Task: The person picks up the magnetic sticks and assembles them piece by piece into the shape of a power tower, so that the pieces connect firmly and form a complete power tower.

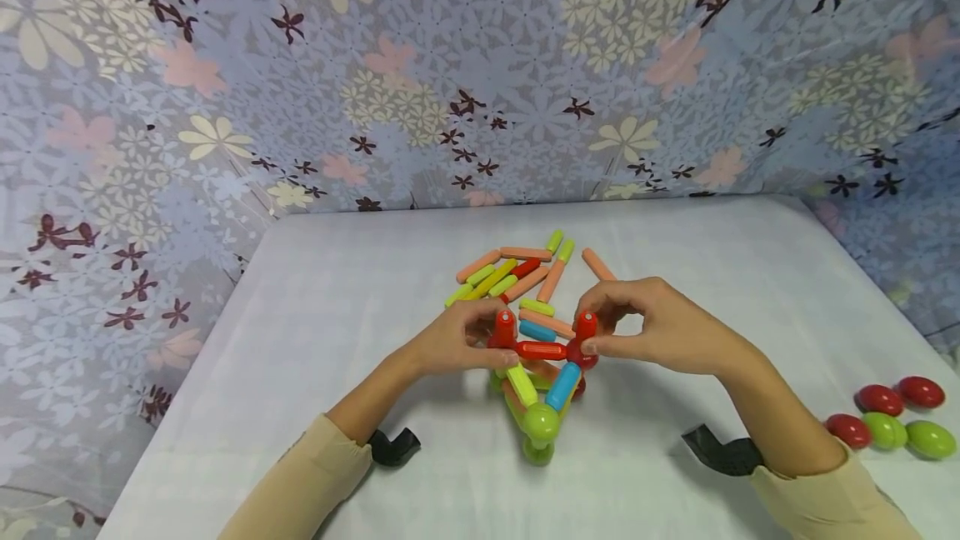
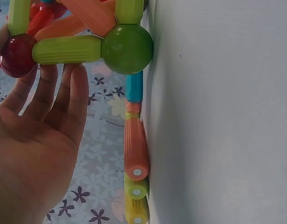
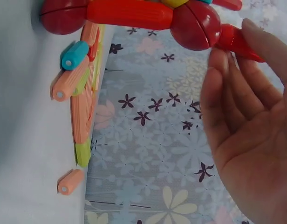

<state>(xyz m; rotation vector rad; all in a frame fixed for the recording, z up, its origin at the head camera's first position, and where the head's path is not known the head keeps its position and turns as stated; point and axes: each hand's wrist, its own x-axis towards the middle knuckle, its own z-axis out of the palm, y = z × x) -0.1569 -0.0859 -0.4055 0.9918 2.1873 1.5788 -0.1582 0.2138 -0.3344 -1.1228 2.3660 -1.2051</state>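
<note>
Left of the frame, the left hand grips its left red ball, thumb and fingers curled round. We judge an uneven pull here could pop that joint (metal dots on the rod ends, so probably magnets). In the frame's middle, the red crossbar joins both gripped corners; hands drifting apart would likely drop it. At the frame's right, the right hand pinches the right red upright close to its ball; twisting could snap it off or skew the frame, which seems to stand on the table.

Edges, same order: the table's left edge is well apart from the frame, so we see most room that way, plus the frame's near side. Just beyond the frame, loose rods crowd any push outward. Far right of the frame, loose balls sit near the right edge and could roll if bumped.
</note>
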